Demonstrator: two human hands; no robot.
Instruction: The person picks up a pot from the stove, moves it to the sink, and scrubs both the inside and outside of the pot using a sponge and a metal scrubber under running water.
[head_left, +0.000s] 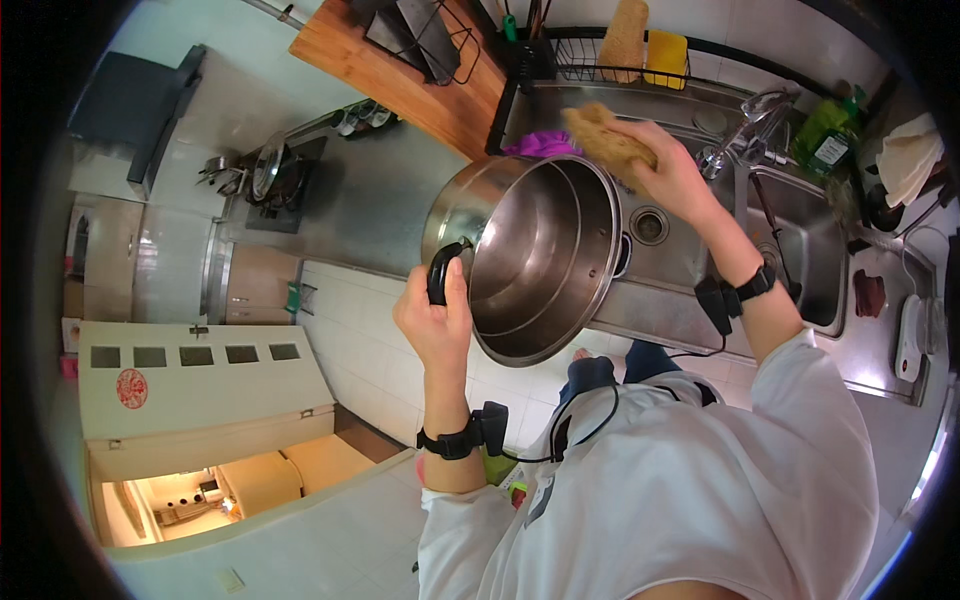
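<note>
My left hand (439, 311) is closed around the black side handle (444, 274) of a large stainless steel pot (525, 262). The pot is tilted, its open mouth showing the bare metal inside. My right hand (660, 161) grips a tan, rough-looking scrubbing cloth (607, 142), held above the sink just past the pot's rim. A purple cloth (544, 143) lies in the sink basin behind the pot, partly hidden by it. The pot's second handle (623, 255) is on the side towards the drain (649, 225).
A metal faucet (739, 139) and a green soap bottle (825, 135) stand at the sink's back right. A wire rack (577, 60) holds a yellow sponge (666, 58). Wooden board (420, 82), black rack and stove (277, 195) are to the left; a smaller basin (810, 240) is right.
</note>
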